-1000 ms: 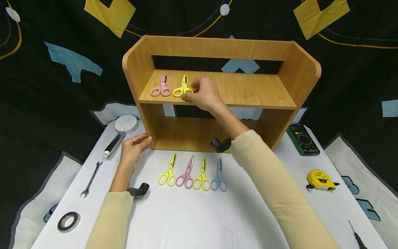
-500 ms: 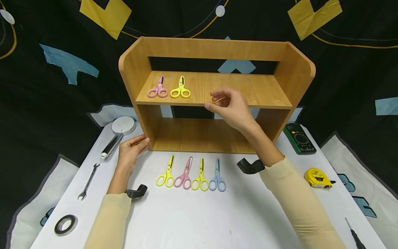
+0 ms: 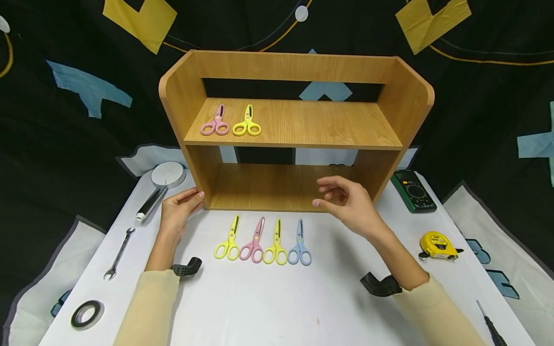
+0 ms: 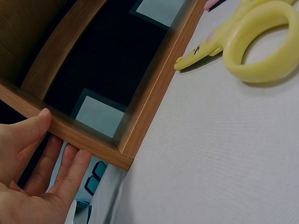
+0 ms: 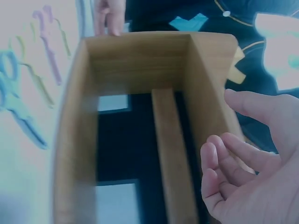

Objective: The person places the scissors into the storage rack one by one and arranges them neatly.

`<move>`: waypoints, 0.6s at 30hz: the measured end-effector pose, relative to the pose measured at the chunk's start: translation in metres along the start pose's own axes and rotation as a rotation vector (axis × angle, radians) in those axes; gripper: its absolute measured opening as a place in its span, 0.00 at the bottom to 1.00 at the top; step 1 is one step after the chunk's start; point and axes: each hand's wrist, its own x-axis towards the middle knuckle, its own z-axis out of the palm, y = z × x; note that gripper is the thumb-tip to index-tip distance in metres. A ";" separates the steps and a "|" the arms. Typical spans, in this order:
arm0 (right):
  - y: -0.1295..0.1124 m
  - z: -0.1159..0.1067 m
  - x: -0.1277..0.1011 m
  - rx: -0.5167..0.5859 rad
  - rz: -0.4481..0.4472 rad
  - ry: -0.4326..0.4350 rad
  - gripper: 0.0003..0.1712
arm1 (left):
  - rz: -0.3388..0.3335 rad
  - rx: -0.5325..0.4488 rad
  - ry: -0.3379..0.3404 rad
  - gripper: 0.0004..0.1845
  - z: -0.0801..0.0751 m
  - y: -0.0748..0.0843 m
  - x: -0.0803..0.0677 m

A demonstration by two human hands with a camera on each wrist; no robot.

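Lower centre of frame: four scissors (image 3: 262,239) in a row on the white table (image 3: 277,302). Just above, right hand (image 3: 350,204) hovers w/ fingers loosely curled, holding nothing; left hand (image 3: 177,214) rests flat vs. the wooden shelf's (image 3: 298,125) lower-left corner. Further back, upper left on the shelf board: pink scissors (image 3: 215,122) beside yellow scissors (image 3: 247,122).

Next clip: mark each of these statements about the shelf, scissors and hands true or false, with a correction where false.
1. Two scissors lie on the upper shelf: a pink pair and a yellow pair. True.
2. The right hand holds the blue scissors. False: it holds nothing and hovers in front of the lower shelf.
3. The left hand touches the shelf's lower left corner. True.
4. Three scissors lie in the row on the table. False: there are four there.
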 end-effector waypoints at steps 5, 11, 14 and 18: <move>0.030 0.024 -0.017 0.008 0.067 -0.025 0.27 | 0.001 -0.001 0.001 0.22 -0.001 -0.001 -0.001; 0.065 0.053 -0.035 0.013 0.147 -0.069 0.32 | -0.009 0.011 0.010 0.26 -0.001 -0.002 0.001; 0.077 0.064 -0.043 0.035 0.175 -0.094 0.34 | -0.013 0.024 0.018 0.27 -0.001 -0.002 0.001; 0.087 0.075 -0.049 0.060 0.211 -0.107 0.36 | -0.010 0.043 0.021 0.29 0.000 0.000 0.000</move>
